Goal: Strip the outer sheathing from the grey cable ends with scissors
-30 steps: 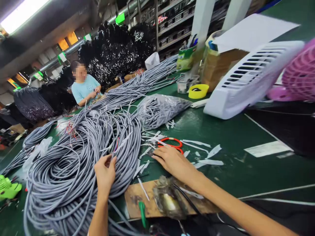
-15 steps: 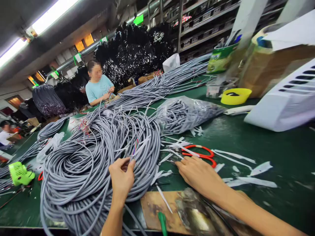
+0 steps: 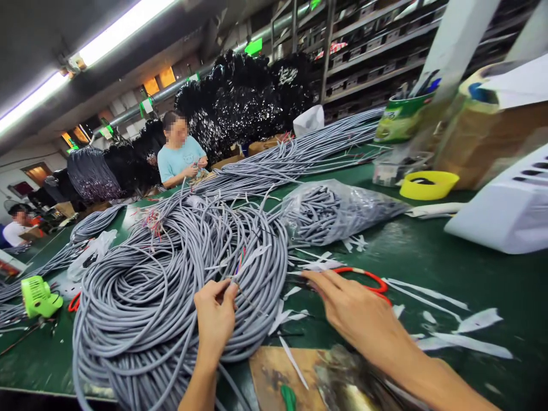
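Observation:
My left hand (image 3: 215,317) is closed, thumb against fingers, on the end of a grey cable. Thin coloured wires (image 3: 240,260) and a white strip (image 3: 256,257) stick up past its fingertips. Behind and under this hand lies a large coil of grey cable (image 3: 141,274). My right hand (image 3: 353,302) reaches in over the table, back up, just in front of red-handled scissors (image 3: 377,278). Its fingers point left beside scattered white strips (image 3: 321,264). The undersides of those fingers are hidden, so what they touch does not show.
A clear bag of short grey cable pieces (image 3: 319,211) lies behind the scissors. Farther right are a yellow ring-shaped tub (image 3: 429,185), a green can of tools (image 3: 402,117) and a white slotted housing (image 3: 500,211). A green fan (image 3: 39,297) stands left. Across the table sits a person (image 3: 182,154).
The view has shifted, so most things appear farther right and lower. My left hand keeps its pinch on the cable end. My right hand's fingertips have lifted slightly beside the scissors.

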`<state>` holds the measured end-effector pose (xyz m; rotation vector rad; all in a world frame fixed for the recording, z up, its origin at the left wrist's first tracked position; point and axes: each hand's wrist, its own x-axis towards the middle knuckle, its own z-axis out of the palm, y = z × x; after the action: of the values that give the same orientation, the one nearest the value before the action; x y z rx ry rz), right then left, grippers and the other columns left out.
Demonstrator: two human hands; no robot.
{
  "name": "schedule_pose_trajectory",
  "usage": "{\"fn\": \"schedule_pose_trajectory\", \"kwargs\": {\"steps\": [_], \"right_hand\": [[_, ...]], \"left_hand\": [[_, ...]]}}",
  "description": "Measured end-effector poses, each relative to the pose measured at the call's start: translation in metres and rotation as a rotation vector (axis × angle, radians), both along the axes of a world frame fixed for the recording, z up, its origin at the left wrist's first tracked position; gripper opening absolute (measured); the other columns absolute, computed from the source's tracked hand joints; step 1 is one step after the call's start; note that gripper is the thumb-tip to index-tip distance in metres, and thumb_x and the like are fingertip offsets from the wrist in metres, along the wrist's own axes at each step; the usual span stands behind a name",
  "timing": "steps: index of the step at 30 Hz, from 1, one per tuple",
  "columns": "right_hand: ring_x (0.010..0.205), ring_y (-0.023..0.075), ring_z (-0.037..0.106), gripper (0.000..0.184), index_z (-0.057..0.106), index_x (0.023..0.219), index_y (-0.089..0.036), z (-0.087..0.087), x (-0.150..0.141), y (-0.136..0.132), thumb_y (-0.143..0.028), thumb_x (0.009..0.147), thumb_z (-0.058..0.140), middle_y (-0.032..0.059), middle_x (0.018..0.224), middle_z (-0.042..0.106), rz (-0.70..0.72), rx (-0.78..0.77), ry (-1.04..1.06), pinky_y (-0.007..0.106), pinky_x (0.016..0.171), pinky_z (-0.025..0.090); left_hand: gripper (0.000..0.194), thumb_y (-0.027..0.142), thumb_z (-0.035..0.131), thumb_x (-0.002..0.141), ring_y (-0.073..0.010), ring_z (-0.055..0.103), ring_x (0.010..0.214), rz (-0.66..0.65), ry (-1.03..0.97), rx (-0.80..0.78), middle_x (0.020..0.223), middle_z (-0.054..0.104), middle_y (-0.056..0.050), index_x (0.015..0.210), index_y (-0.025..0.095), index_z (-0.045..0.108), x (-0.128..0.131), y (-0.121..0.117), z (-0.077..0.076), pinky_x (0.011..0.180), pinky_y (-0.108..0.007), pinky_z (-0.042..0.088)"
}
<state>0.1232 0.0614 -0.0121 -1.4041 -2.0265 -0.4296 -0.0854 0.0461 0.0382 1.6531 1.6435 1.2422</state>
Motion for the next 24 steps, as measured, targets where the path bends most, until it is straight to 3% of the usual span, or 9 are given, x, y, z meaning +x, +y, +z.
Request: {"fn": "schedule_pose_trajectory", "kwargs": {"steps": [4,8,15,19,24], "right_hand": [[0.053,0.0148,0.061,0.035,0.057,0.089,-0.013,0.024,-0.039,-0.003,-0.021,0.092,0.023,0.0065,0.072,0.063,0.142,0.009,0.124,0.024,0.047,0.044],[0.049,0.0145,0.06,0.047,0.057,0.085,-0.014,0.035,-0.064,-0.001,-0.028,0.095,0.013,0.0048,0.066,0.061,0.156,0.092,0.121,0.024,0.043,0.04],[0.049,0.0136,0.059,0.051,0.059,0.079,-0.014,0.034,-0.07,0.001,-0.029,0.096,0.013,0.0036,0.062,0.061,0.16,0.187,0.077,0.024,0.045,0.036],[0.048,0.0128,0.058,0.05,0.059,0.074,-0.016,0.031,-0.069,0.0,-0.029,0.096,0.017,0.0019,0.059,0.062,0.204,0.152,0.134,0.024,0.045,0.035],[0.052,0.0119,0.061,0.047,0.06,0.08,-0.016,0.03,-0.067,0.0,-0.032,0.096,0.019,0.0024,0.066,0.066,0.223,0.096,0.273,0.023,0.049,0.039]], "left_hand": [[0.032,0.034,0.048,0.078,-0.0096,0.042,0.041,-0.062,-0.008,-0.054,0.047,0.044,0.003,0.064,0.011,0.066,-0.002,0.0,0.001,0.041,-0.021,0.031],[0.035,0.035,0.046,0.078,-0.0094,0.04,0.041,-0.091,0.026,-0.077,0.045,0.043,0.002,0.057,0.012,0.061,-0.001,0.0,0.002,0.043,-0.022,0.029],[0.034,0.038,0.047,0.075,-0.0081,0.037,0.037,-0.104,-0.06,-0.125,0.044,0.042,0.003,0.053,0.014,0.055,0.003,-0.002,0.005,0.04,-0.021,0.027],[0.03,0.038,0.05,0.072,-0.0074,0.037,0.034,-0.115,-0.135,-0.163,0.042,0.042,0.004,0.054,0.014,0.054,0.005,-0.002,0.007,0.037,-0.02,0.028],[0.03,0.039,0.05,0.072,-0.0071,0.037,0.033,-0.096,-0.166,-0.175,0.04,0.042,0.004,0.058,0.013,0.056,0.005,-0.002,0.009,0.036,-0.019,0.029]]}}
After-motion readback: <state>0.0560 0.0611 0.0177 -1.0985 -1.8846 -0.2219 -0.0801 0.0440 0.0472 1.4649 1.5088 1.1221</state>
